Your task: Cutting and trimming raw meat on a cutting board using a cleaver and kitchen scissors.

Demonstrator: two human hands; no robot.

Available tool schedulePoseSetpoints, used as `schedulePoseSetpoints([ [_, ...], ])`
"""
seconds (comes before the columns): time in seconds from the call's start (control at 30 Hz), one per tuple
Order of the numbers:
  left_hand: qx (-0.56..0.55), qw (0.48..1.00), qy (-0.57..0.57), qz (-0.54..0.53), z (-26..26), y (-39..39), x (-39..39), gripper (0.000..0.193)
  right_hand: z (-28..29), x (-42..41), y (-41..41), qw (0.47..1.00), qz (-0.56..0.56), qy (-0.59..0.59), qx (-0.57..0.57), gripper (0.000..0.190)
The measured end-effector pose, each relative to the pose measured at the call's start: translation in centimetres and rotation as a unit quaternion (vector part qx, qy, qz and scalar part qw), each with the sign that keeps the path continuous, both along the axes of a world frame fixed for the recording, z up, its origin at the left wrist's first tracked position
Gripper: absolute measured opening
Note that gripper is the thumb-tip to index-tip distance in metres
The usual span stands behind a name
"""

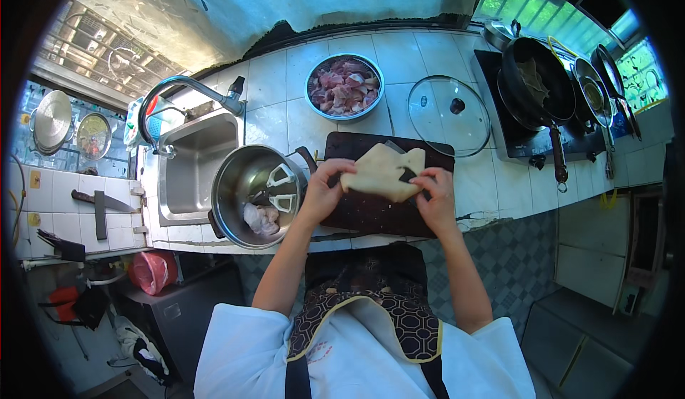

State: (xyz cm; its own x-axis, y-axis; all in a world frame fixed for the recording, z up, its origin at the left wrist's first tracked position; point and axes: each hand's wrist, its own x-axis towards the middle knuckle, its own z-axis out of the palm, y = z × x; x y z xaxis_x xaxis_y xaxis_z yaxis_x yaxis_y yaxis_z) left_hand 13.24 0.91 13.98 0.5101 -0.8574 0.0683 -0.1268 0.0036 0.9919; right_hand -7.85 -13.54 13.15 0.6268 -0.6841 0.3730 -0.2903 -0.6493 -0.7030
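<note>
Both my hands hold up a pale, floppy sheet (377,170), which looks like raw animal skin and has a ragged hole near its right side. My left hand (327,187) pinches its left edge. At the right edge, beside the hole, the fingers of my right hand (436,195) grip it. Below the sheet lies a dark cutting board (369,214). A greyish edge shows behind the sheet, too covered to identify. Close to my left forearm stands a steel pot (227,187) with a clear plastic bag (261,218) and white plastic pieces (281,175) inside.
Beyond the board are a colander (307,91) of cut raw meat (345,87) and a glass lid (447,115). A wok (514,78) sits on the stove (505,136) at right. At left are the sink (200,185), its faucet (187,80) and a wall-mounted knife (115,203).
</note>
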Motion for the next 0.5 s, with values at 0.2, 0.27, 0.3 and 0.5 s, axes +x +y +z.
schedulePoseSetpoints([
  [0.2, 0.137, 0.927, -0.338, -0.087, -9.1, 4.6, -2.9, 0.033, -7.5, -2.1, 4.6, 0.980, -0.003, 0.190, -0.056, 0.032],
  [0.27, 0.136, 0.937, -0.315, -0.063, -9.1, 4.9, -3.5, 0.032, -7.4, -1.9, 5.0, 0.979, -0.010, 0.194, -0.063, 0.034],
  [0.3, 0.136, 0.937, -0.314, -0.063, -9.2, 5.0, -3.7, 0.032, -7.1, -1.8, 5.0, 0.978, -0.016, 0.194, -0.073, 0.037],
  [0.5, 0.137, 0.931, -0.333, -0.065, -8.7, 5.4, -4.2, 0.032, -7.6, -2.3, 5.6, 0.973, -0.017, 0.212, -0.085, 0.040],
])
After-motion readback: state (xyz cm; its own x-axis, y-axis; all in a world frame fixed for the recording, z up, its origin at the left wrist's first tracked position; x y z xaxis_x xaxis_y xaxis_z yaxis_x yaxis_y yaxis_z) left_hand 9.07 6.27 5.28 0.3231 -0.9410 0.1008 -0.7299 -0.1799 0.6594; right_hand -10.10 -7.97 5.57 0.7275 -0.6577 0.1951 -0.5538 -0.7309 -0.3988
